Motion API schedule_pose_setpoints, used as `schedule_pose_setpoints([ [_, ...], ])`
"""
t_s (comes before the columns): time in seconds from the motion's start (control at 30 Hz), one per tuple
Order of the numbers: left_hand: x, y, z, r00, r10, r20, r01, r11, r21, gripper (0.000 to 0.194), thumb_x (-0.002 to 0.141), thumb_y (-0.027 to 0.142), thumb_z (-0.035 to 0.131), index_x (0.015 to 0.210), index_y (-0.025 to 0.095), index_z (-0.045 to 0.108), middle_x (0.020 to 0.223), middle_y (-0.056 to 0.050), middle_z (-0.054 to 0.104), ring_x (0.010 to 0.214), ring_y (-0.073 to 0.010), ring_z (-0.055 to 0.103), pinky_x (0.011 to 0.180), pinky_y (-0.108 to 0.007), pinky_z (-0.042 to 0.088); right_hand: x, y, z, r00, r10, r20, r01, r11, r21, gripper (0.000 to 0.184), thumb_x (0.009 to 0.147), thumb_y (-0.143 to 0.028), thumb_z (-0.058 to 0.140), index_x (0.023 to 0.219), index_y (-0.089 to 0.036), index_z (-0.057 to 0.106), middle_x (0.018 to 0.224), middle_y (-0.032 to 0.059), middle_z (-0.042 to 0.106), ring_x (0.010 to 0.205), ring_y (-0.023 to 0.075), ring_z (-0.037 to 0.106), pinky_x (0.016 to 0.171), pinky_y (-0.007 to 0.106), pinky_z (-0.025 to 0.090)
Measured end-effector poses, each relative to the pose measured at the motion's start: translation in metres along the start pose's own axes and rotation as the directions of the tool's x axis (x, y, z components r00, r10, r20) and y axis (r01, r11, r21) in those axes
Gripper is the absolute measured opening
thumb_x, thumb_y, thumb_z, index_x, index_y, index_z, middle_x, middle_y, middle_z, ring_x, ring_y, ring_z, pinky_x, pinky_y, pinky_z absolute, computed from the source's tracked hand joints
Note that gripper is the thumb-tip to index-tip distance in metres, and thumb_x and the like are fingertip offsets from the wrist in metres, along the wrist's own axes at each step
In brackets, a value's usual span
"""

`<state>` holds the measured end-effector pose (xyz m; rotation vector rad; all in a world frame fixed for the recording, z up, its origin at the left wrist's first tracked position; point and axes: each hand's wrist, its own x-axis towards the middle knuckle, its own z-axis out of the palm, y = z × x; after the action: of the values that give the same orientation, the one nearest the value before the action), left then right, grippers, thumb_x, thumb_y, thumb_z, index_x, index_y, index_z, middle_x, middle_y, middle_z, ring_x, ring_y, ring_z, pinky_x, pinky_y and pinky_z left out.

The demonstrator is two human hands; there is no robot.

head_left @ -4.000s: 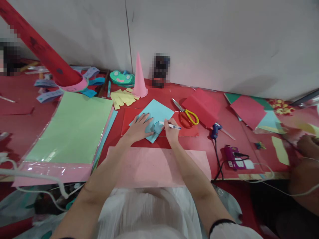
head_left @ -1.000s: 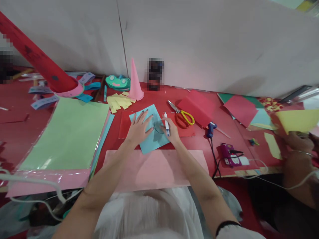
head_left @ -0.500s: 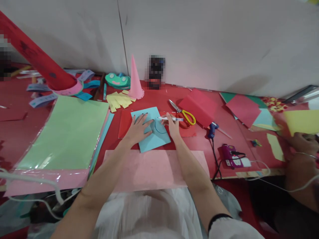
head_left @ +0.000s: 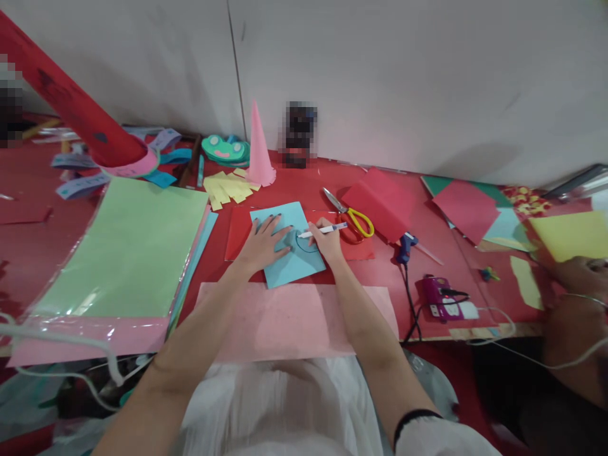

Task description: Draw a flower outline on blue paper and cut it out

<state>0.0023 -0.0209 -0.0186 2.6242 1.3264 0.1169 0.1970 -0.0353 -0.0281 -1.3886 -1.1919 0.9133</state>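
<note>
A light blue sheet of paper (head_left: pixel 294 269) lies slightly turned on top of a red sheet (head_left: pixel 237 231). My left hand (head_left: pixel 266 244) rests flat on its left half, fingers spread. Between the fingers of my right hand (head_left: pixel 327 239) is a white marker pen (head_left: pixel 320 231), its tip at the dark curved line drawn on the blue paper. Part of that curve is covered by my right hand. Just right of this hand lie scissors (head_left: pixel 358 221) with one yellow and one red handle. A pink sheet (head_left: pixel 294 323) lies along the table's front edge.
Green paper in a clear sleeve (head_left: pixel 128 253) lies left. Behind stand a pink paper cone (head_left: pixel 259 152) and yellow strips (head_left: pixel 228 190). A glue gun (head_left: pixel 406 247) with its cord, a purple power adapter (head_left: pixel 439 297) and red sheets (head_left: pixel 380 202) are right. Another person's hand (head_left: pixel 579 275) holds yellow paper.
The blue paper has been turned under my left hand. My right hand shifted the pen from pointing toward me back to a writing grip, its tip now on the curved line.
</note>
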Motion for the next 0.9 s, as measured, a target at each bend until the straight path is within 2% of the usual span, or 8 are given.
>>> schedule_pose_setpoints([
  [0.23,-0.0005,0.0013,-0.002,1.0,-0.006,0.0,0.006,1.0,-0.021,0.052,0.094,0.043,0.048,0.143,0.025,0.044,0.157,-0.011,0.025,0.145,-0.0315,0.02,0.117,-0.055,0.01,-0.0012,-0.0006,0.0011,1.0,0.012,0.006,-0.011,0.999,-0.038,0.032,0.081,-0.038,0.057,0.058,-0.024,0.04,0.042,-0.0056,0.054,0.043,0.0109,0.05,0.053,0.025,0.042],
  [0.4,-0.0002,0.0012,-0.0018,1.0,-0.003,0.001,0.003,1.0,-0.03,0.052,0.094,0.042,0.049,0.143,0.024,0.044,0.157,-0.011,0.025,0.145,-0.0319,0.02,0.117,-0.056,0.01,-0.0022,-0.0015,0.0016,0.999,0.013,-0.034,-0.014,0.999,-0.052,0.031,0.08,-0.041,0.057,0.06,-0.023,0.04,0.043,-0.0061,0.056,0.043,0.0102,0.049,0.053,0.025,0.042],
  [0.57,-0.0003,0.0012,-0.0016,1.0,-0.002,-0.001,0.002,1.0,-0.005,0.052,0.095,0.043,0.048,0.143,0.024,0.044,0.157,-0.012,0.025,0.145,-0.0314,0.021,0.117,-0.056,0.012,-0.0023,-0.0009,0.0021,1.0,0.013,-0.007,-0.013,0.999,-0.038,0.034,0.08,-0.042,0.058,0.059,-0.023,0.039,0.043,-0.0057,0.056,0.043,0.0105,0.051,0.053,0.025,0.042],
  [0.73,-0.0001,0.0006,-0.0007,1.0,-0.005,0.003,0.005,1.0,-0.007,0.052,0.094,0.043,0.048,0.143,0.024,0.044,0.157,-0.011,0.026,0.145,-0.0308,0.021,0.117,-0.055,0.012,-0.0052,-0.0057,0.0031,0.996,0.005,-0.085,-0.012,0.997,-0.078,0.033,0.082,-0.042,0.057,0.061,-0.023,0.039,0.044,-0.0062,0.056,0.044,0.0098,0.049,0.055,0.024,0.041],
  [0.9,-0.0002,0.0005,0.0,1.0,-0.002,-0.003,0.002,1.0,-0.001,0.052,0.094,0.044,0.047,0.143,0.025,0.043,0.157,-0.011,0.025,0.145,-0.0303,0.021,0.117,-0.055,0.012,-0.0051,-0.0051,0.0029,0.999,0.021,-0.048,-0.024,0.997,-0.07,0.032,0.082,-0.038,0.057,0.06,-0.023,0.039,0.044,-0.0055,0.057,0.044,0.0101,0.049,0.055,0.024,0.041],
])
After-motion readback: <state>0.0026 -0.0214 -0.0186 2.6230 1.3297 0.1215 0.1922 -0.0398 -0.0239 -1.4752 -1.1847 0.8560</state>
